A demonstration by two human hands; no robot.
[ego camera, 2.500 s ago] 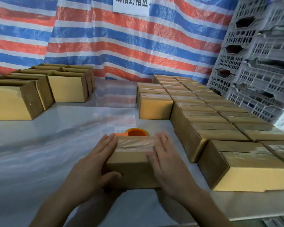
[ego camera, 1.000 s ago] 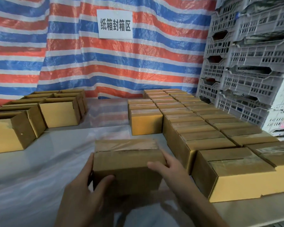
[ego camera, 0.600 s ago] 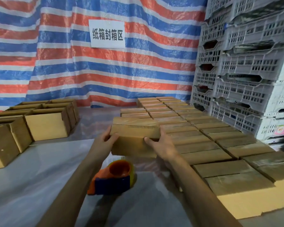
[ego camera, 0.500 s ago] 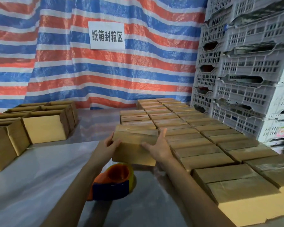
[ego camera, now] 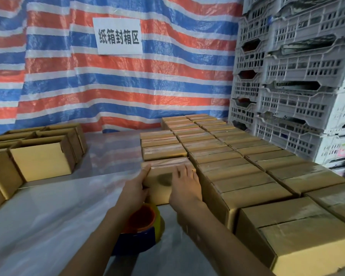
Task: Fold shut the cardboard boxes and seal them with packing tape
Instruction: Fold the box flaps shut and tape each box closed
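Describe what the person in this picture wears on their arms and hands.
Nothing is worn. The left hand and the right hand are bare, and so are both forearms down to the picture's edge: no sleeves, gloves, watch, rings or bracelets show.

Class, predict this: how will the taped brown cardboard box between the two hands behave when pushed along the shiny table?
Probably stiff: the taped brown cardboard box shows square edges under the left hand and right hand. It likely slides easily, as the glossy grey table looks smooth. Unlikely to roll or tip: flat-sided and low.
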